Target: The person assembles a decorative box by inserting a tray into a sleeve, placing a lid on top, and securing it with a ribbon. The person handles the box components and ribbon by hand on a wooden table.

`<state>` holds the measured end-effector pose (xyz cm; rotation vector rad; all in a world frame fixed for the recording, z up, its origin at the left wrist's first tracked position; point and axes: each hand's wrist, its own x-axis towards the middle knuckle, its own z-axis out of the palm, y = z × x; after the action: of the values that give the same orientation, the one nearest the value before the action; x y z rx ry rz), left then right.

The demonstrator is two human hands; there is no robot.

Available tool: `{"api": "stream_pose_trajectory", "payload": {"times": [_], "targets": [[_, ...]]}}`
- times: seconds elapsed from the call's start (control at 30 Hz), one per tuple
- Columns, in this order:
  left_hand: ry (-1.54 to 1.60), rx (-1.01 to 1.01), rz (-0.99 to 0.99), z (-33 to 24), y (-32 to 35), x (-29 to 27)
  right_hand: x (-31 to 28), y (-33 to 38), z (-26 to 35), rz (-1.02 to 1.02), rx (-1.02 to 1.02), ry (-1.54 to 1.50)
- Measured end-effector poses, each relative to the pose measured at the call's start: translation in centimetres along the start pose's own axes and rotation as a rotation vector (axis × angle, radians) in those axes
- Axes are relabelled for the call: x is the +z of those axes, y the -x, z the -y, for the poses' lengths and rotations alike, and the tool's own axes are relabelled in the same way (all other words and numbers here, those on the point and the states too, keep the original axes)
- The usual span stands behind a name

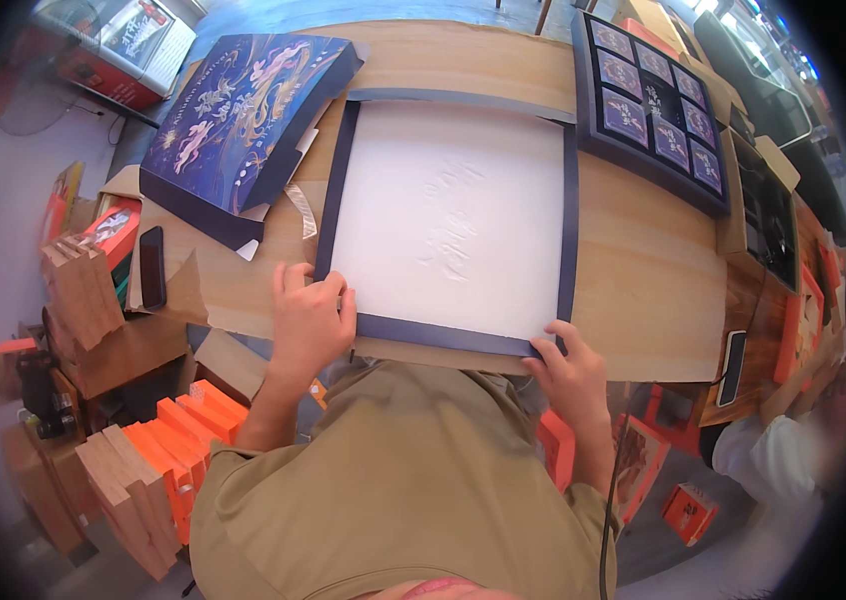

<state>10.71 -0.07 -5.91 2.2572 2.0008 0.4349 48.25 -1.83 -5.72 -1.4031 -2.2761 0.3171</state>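
Observation:
On the table in front of me lies a flat, square box lid (463, 190) with a white, faintly embossed inner face and dark blue edges. My left hand (313, 310) pinches its near left corner with curled fingers. At the near right corner, my right hand (571, 370) grips the edge between thumb and fingers. To the left, a decorated blue and purple box cover (243, 120) rests at a tilt, its dark side flaps partly folded out. A dark tray box (655, 58) holding several small square purple boxes sits at the far right.
A black phone (153, 268) lies at the table's left edge. Stacked orange boxes (183, 440) stand below on the left. An open carton (758, 220) and another phone (732, 368) are on the right. A blurred person's white sleeve (773, 455) shows at the lower right.

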Motion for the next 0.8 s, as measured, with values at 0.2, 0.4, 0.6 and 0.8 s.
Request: {"api": "stream_pose_trajectory", "payload": {"times": [0.2,0.4,0.6,0.8], "targets": [[0.167,0.014,-0.045,0.0,-0.8,-0.9,2.0,1.2,-1.8,-0.048,-0.084,0.064],[0.476,-0.103,-0.404,3.9,-2.8,-0.7,2.7,1.6,-2.4,-0.153,-0.077,-0.045],[0.168,-0.120,0.004,5.8,-4.3,0.1,2.2,2.1,-3.3,-0.200,-0.041,-0.217],[-0.227,-0.011,0.061,7.7,-5.4,-2.4,2.1,1.9,-3.0,-0.250,0.011,-0.294]]}}
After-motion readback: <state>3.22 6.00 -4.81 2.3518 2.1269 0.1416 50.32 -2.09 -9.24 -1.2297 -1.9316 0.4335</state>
